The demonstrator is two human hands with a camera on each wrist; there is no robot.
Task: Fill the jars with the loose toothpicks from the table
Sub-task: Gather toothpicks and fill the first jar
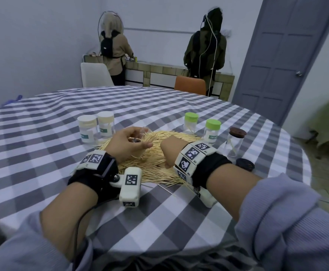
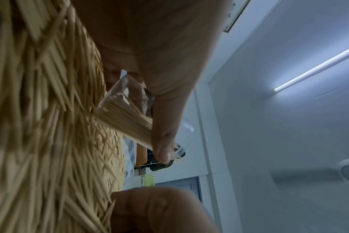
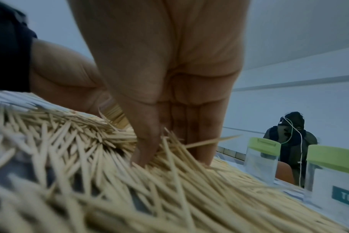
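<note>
A wide pile of loose toothpicks [image 1: 153, 169] lies on the checked tablecloth [image 1: 61, 118] in front of me. My left hand [image 1: 138, 141] grips a clear lidless jar [image 1: 139, 151], tilted over the pile. The left wrist view shows that jar [image 2: 125, 116] partly filled with a bundle of toothpicks, my thumb [image 2: 163, 141] across its side. My right hand [image 1: 166, 153] points down into the pile. In the right wrist view its fingers [image 3: 145, 151] dig among the toothpicks [image 3: 169, 189] and pinch a small bunch against the thumb.
Two white-lidded jars [image 1: 96, 126] stand left of the pile, two green-lidded jars [image 1: 200, 126] and a brown-lidded jar [image 1: 236, 141] to the right. A loose brown lid [image 1: 244, 164] lies by my right wrist. Two chairs and two people stand beyond the table.
</note>
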